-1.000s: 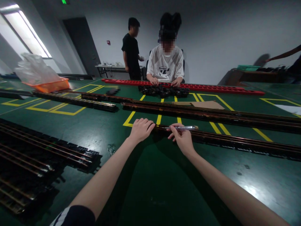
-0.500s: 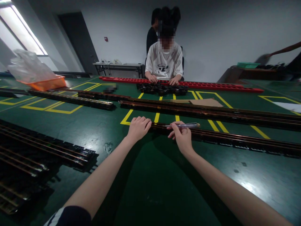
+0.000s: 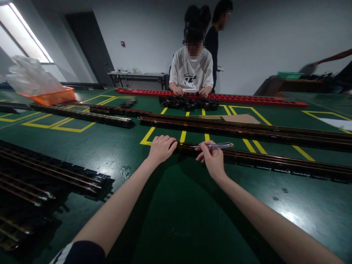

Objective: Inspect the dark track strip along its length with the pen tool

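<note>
My left hand (image 3: 162, 149) is wrapped over the left end of a long black rail (image 3: 264, 163) with copper-coloured strips, which runs off to the right across the green table. Its fingertips are partly hidden behind the rail. In my right hand (image 3: 211, 158) is a screwdriver (image 3: 220, 146) with a clear handle, held almost level like a pen. The thin shaft points left along the rail toward my left hand. Whether the tip touches the rail I cannot tell.
More black rails lie beyond (image 3: 233, 131) and at the left (image 3: 68, 168). A person in a white shirt (image 3: 191, 69) handles black parts (image 3: 189, 103) by a red slotted rail (image 3: 261, 99). An orange basket (image 3: 52, 96) holds plastic bags. Cardboard (image 3: 240, 118) lies past the rails.
My hands, the screwdriver and the rail look the same. Behind the seated person, a person in black has moved from left to right. The seated person's hands have shifted slightly.
</note>
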`<move>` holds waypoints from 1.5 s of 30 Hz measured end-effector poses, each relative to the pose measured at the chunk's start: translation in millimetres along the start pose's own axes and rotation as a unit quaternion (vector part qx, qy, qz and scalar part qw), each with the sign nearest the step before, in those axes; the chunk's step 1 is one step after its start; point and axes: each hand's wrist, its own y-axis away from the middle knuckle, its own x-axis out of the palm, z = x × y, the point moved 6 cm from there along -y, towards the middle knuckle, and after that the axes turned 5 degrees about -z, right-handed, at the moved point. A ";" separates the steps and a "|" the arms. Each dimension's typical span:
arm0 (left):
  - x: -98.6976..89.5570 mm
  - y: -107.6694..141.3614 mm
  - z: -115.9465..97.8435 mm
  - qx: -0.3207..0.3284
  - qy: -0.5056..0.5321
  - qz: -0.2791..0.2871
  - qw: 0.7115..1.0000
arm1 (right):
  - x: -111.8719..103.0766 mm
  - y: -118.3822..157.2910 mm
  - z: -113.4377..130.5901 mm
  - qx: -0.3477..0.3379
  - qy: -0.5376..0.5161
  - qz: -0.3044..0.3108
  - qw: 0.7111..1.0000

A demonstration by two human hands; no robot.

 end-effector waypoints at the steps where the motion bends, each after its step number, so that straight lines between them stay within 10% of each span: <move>1: 0.0 0.1 -0.1 0.001 -0.006 -0.004 1.000 | -0.1 0.0 0.0 0.000 0.001 -0.001 1.000; 45: 2.9 -0.5 -9.6 0.002 0.036 -0.027 0.999 | 0.0 -0.1 0.8 -0.022 -0.001 0.011 1.000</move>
